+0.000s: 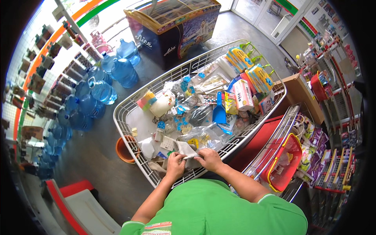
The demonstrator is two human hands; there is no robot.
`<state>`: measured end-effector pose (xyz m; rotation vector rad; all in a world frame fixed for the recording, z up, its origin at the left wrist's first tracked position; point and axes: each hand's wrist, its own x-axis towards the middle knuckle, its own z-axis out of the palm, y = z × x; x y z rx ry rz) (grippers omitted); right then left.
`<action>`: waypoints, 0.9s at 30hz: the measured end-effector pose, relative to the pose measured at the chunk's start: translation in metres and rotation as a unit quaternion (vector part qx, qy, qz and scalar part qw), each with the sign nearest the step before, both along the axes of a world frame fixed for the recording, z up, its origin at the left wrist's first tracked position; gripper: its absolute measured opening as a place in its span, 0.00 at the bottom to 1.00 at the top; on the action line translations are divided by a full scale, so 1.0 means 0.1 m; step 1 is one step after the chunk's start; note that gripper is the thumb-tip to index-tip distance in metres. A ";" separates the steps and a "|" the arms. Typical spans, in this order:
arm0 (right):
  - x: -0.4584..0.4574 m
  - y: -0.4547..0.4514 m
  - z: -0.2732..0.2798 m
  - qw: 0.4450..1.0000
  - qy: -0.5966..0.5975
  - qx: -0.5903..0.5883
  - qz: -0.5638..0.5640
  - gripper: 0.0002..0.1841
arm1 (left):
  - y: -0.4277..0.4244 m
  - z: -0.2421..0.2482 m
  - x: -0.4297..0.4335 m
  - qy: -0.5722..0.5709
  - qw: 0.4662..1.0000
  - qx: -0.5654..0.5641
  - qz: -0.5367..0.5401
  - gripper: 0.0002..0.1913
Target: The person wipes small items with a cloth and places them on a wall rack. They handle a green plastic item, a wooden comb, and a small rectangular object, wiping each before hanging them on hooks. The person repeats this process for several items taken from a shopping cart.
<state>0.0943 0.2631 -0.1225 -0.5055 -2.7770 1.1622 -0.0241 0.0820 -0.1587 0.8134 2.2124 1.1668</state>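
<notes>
Both my hands grip a grey-beige cloth [188,150] at the near end of a white wire bin [129,123]. My left hand [176,164] pinches its left side, and my right hand [210,159] holds the fold on the right. More of the cloth hangs down around my left hand. Just beyond my fingers lie clear plastic packaging [205,138] and a white card [168,143]. Deeper in the bin are a blue plastic scoop [219,113], a pack of tissues [243,95], a yellow packet [231,103] and yellow-and-white packs [258,77].
An orange bucket [127,149] stands against the bin's left side. Large blue water bottles [124,73] line the floor at left. An Aice chest freezer [173,32] stands beyond the bin. At right are a red shopping basket [282,164], a cardboard box [302,94] and stocked shelves.
</notes>
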 end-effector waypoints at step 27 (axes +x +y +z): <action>0.12 -0.44 -0.21 0.999 -0.023 -0.029 -0.026 0.16 | -0.30 -0.15 -0.28 -0.006 0.990 -0.049 -0.132 0.10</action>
